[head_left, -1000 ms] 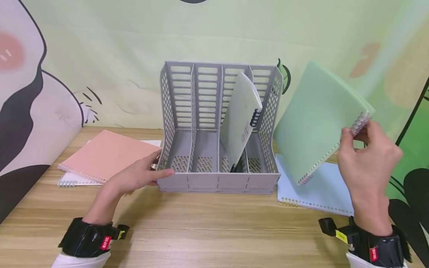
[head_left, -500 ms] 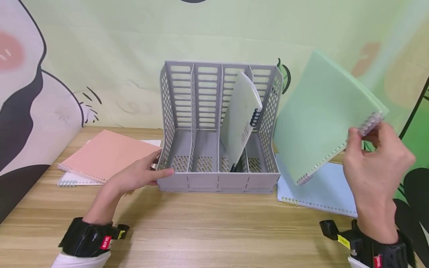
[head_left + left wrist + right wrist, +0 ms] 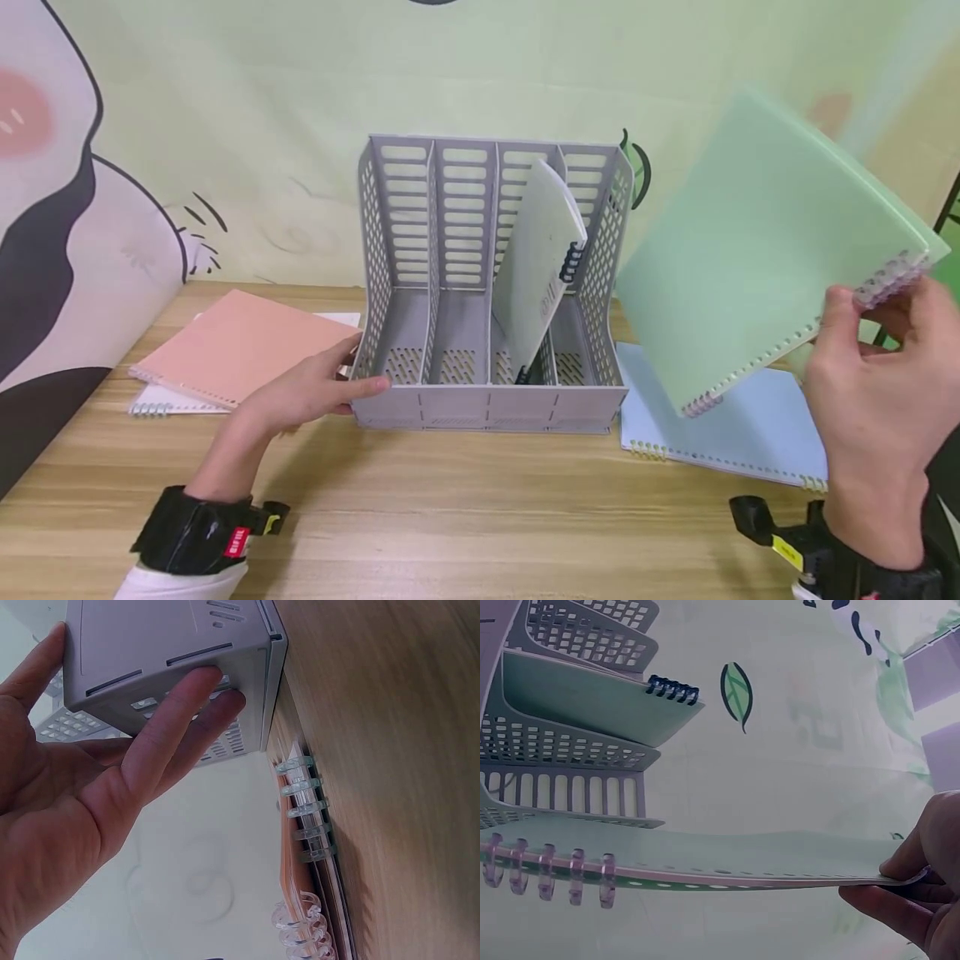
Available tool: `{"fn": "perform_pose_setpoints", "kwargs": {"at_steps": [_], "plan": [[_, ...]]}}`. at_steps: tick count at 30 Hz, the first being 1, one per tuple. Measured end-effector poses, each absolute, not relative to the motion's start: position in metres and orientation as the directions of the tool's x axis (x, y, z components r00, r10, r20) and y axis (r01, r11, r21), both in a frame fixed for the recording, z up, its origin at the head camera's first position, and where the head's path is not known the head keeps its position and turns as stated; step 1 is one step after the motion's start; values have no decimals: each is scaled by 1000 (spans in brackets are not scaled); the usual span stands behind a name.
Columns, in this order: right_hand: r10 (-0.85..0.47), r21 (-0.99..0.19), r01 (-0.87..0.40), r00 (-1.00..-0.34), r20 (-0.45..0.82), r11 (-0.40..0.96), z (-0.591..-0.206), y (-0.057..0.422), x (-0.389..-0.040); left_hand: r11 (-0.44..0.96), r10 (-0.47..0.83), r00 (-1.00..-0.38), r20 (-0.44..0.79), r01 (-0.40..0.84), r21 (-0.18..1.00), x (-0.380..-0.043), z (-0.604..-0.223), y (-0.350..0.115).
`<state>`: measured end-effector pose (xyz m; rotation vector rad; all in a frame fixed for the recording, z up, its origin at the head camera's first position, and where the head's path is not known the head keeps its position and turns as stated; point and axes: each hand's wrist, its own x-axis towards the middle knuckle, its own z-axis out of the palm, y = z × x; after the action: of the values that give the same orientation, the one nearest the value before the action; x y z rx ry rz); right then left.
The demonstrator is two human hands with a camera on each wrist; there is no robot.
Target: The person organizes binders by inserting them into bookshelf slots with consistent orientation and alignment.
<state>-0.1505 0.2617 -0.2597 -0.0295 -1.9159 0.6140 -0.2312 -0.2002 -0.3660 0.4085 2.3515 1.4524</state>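
Observation:
My right hand (image 3: 892,367) pinches a pale green spiral notebook (image 3: 772,258) by its bound edge, near one corner. The notebook is raised and tilted, right of the grey four-slot file holder (image 3: 491,408). In the right wrist view, thumb and fingers press that notebook (image 3: 675,874) from both faces. My left hand (image 3: 300,392) rests against the holder's front left corner, thumb over the front and fingers along the side; the left wrist view shows these fingers (image 3: 176,727) fairly straight. Another notebook (image 3: 536,267), with black rings, leans upright in the holder's third slot from the left.
An orange spiral notebook (image 3: 251,342) lies over a white one (image 3: 172,400) on the table's left. Partly under the raised notebook, a blue notebook (image 3: 735,433) lies flat on the right. A printed cloth backdrop (image 3: 300,108) hangs behind the wooden table (image 3: 465,517).
My right hand has moved rightward, drawing the green notebook right and up, further from the file holder. More of the blue notebook shows. My left hand has stayed in place.

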Motion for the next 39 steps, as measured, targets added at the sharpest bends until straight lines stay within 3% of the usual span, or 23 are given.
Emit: {"fn": "perform_pose_setpoints", "kwargs": {"at_steps": [4, 11, 21, 30, 39], "plan": [[342, -459, -191, -440, 830, 868, -260, 263, -146, 443, 412, -900, -145, 58, 895, -231, -365, -200], [343, -461, -262, -390, 854, 848, -254, 265, -143, 463, 415, -898, -143, 73, 883, -233, -366, -201], [353, -482, -255, -420, 836, 838, -255, 254, -142, 447, 417, -898, -141, 68, 892, -234, -366, -201], [316, -432, -433, -315, 895, 791, -251, 242, -156, 435, 420, -896, -140, 63, 898, -233, -365, -201], [336, -445, -428, -309, 890, 786, -252, 234, -169, 442, 411, -900, -146, 56, 895, -233, -364, -200]]}}
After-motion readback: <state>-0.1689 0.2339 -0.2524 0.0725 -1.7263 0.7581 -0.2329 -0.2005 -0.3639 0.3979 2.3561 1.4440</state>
